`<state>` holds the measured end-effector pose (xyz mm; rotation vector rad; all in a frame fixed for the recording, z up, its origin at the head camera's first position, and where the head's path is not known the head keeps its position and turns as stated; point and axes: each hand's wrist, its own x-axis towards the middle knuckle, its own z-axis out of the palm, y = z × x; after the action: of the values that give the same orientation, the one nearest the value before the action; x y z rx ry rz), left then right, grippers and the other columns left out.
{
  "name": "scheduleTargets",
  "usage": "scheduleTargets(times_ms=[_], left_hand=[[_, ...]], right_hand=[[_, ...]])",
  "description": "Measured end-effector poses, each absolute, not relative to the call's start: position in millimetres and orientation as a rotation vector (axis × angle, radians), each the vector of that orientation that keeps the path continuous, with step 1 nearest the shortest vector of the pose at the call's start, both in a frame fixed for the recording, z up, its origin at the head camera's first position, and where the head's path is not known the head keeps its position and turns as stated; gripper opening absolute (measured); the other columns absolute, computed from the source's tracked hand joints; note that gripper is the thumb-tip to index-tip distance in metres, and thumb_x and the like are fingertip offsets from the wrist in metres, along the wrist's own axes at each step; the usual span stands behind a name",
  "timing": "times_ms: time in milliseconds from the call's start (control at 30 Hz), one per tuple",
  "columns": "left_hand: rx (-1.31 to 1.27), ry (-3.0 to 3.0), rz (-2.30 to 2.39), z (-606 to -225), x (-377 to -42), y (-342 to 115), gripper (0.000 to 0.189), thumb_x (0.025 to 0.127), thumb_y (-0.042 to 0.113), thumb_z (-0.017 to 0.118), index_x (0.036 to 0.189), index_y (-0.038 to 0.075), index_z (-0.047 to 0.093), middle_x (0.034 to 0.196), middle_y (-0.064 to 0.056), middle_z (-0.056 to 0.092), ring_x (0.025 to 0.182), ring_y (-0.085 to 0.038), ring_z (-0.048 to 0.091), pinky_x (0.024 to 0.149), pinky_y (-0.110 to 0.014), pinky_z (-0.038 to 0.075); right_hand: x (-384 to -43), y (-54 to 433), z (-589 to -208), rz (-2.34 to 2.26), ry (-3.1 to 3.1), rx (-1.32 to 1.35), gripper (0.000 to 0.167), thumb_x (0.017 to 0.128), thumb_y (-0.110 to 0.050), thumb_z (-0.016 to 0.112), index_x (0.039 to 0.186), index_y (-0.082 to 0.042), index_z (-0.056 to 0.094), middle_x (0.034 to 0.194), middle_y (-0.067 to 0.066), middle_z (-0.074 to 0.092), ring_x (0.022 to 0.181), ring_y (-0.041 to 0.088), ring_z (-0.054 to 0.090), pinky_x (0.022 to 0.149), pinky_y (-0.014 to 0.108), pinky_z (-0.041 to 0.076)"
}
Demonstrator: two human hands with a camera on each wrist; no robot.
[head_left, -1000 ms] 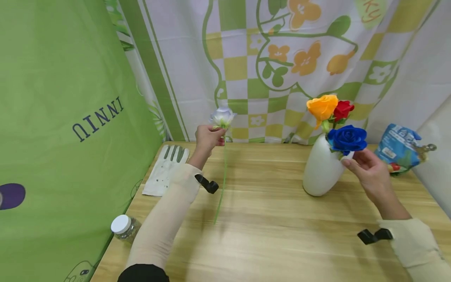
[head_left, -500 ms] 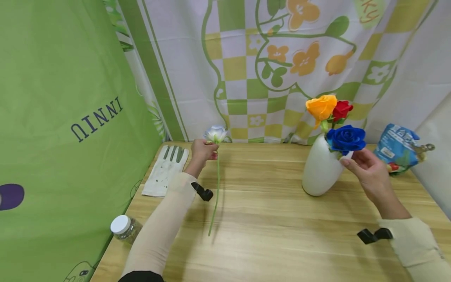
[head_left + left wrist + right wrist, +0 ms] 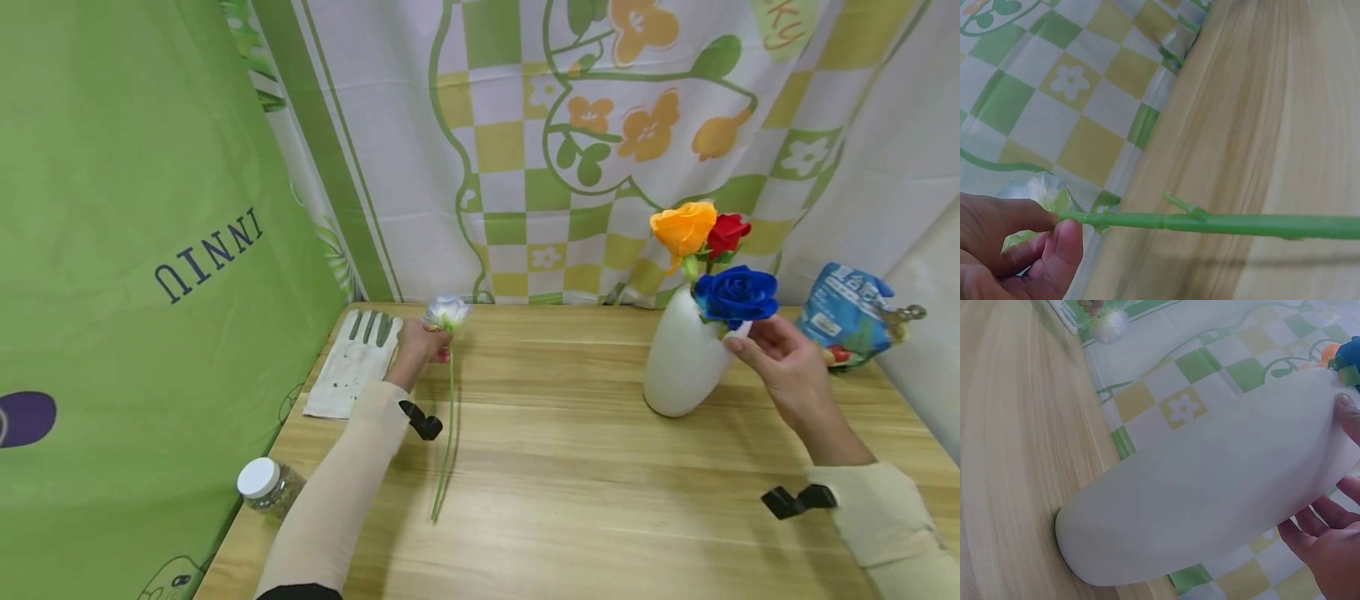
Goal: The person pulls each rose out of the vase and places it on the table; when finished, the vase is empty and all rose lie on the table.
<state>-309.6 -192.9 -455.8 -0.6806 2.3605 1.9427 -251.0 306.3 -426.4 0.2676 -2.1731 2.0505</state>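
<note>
Between thumb and fingers, my left hand (image 3: 422,343) pinches a pale white-blue artificial flower (image 3: 448,313) just under its bloom. The long green stem (image 3: 1260,225) runs toward the front of the table, its lower end at or close to the wood. On the right, my right hand (image 3: 793,375) grips the upper side of a white vase (image 3: 682,358), thumb near the rim and fingers round the far side. The vase holds an orange rose (image 3: 684,229), a red rose (image 3: 727,235) and a blue rose (image 3: 737,294); their stems are mostly hidden inside.
A white work glove (image 3: 351,367) lies beside the left hand. Nearer the front left stands a clear jar with a white lid (image 3: 258,478). A blue packet (image 3: 847,312) closed with a clip sits behind the right hand. A printed curtain (image 3: 570,167) hangs along the table's back edge.
My left hand has come down and a little left with the pale flower, bringing its stem close to the tabletop. The right hand and the vase have stayed in place.
</note>
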Motion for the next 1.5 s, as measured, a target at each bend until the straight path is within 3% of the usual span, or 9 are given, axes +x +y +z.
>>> scheduleTargets(times_ms=[167, 400, 500, 700, 1000, 1367, 1500], left_hand=[[-0.687, 2.367, 1.887, -466.2, -307.9, -198.5, 0.017, 0.087, -0.004, 0.067, 0.1, -0.008, 0.058, 0.106, -0.03, 0.071, 0.045, -0.013, 0.063, 0.057, -0.031, 0.064], [-0.681, 2.356, 1.9, -480.2, -307.4, -202.7, 0.009, 0.085, -0.005, 0.067, 0.086, -0.005, 0.058, 0.076, -0.016, 0.067, 0.044, -0.014, 0.061, 0.052, -0.03, 0.062], [-0.676, 2.352, 1.91, -482.6, -307.1, -203.1, 0.014, 0.085, -0.006, 0.066, 0.08, 0.0, 0.054, 0.07, -0.013, 0.065, 0.044, -0.015, 0.061, 0.052, -0.032, 0.062], [-0.692, 2.335, 1.883, -485.4, -307.7, -203.6, 0.018, 0.085, -0.003, 0.068, 0.082, 0.003, 0.051, 0.068, -0.012, 0.065, 0.045, -0.017, 0.061, 0.051, -0.032, 0.062], [-0.76, 2.357, 1.815, -494.2, -311.0, -204.0, 0.014, 0.082, -0.004, 0.069, 0.092, -0.003, 0.059, 0.065, -0.009, 0.063, 0.046, -0.014, 0.062, 0.054, -0.032, 0.063], [-0.839, 2.459, 1.69, -503.4, -315.5, -198.8, 0.019, 0.082, -0.002, 0.074, 0.071, 0.001, 0.059, 0.053, -0.008, 0.063, 0.041, -0.015, 0.062, 0.048, -0.028, 0.06], [-0.845, 2.472, 1.665, -506.7, -316.4, -198.7, 0.011, 0.082, -0.001, 0.074, 0.075, -0.002, 0.066, 0.054, -0.007, 0.064, 0.041, -0.014, 0.062, 0.048, -0.028, 0.06]], right_hand=[[-250.7, 307.1, -426.1, 2.051, -2.195, 0.261, 0.041, 0.095, -0.008, 0.067, 0.133, -0.021, 0.059, 0.117, -0.024, 0.061, 0.103, -0.01, 0.058, 0.08, -0.001, 0.05], [-250.1, 308.2, -427.3, 2.014, -2.232, 0.26, 0.042, 0.096, -0.008, 0.066, 0.135, -0.021, 0.058, 0.117, -0.024, 0.061, 0.104, -0.01, 0.057, 0.08, -0.002, 0.049], [-250.1, 308.3, -427.2, 1.998, -2.243, 0.265, 0.042, 0.096, -0.009, 0.066, 0.135, -0.022, 0.058, 0.117, -0.025, 0.06, 0.104, -0.01, 0.057, 0.08, -0.002, 0.049], [-250.1, 308.1, -426.6, 2.004, -2.233, 0.274, 0.041, 0.096, -0.008, 0.066, 0.134, -0.022, 0.058, 0.117, -0.025, 0.06, 0.104, -0.01, 0.057, 0.081, -0.002, 0.049], [-250.5, 308.4, -426.1, 2.02, -2.214, 0.289, 0.041, 0.096, -0.007, 0.066, 0.133, -0.022, 0.059, 0.117, -0.024, 0.062, 0.104, -0.01, 0.058, 0.081, -0.001, 0.049], [-250.9, 308.3, -425.9, 1.992, -2.223, 0.293, 0.037, 0.096, -0.007, 0.066, 0.127, -0.025, 0.06, 0.114, -0.024, 0.063, 0.102, -0.01, 0.059, 0.08, 0.0, 0.05], [-250.4, 308.3, -426.0, 1.974, -2.236, 0.295, 0.037, 0.096, -0.008, 0.066, 0.128, -0.026, 0.06, 0.114, -0.025, 0.063, 0.102, -0.011, 0.059, 0.08, 0.0, 0.05]])
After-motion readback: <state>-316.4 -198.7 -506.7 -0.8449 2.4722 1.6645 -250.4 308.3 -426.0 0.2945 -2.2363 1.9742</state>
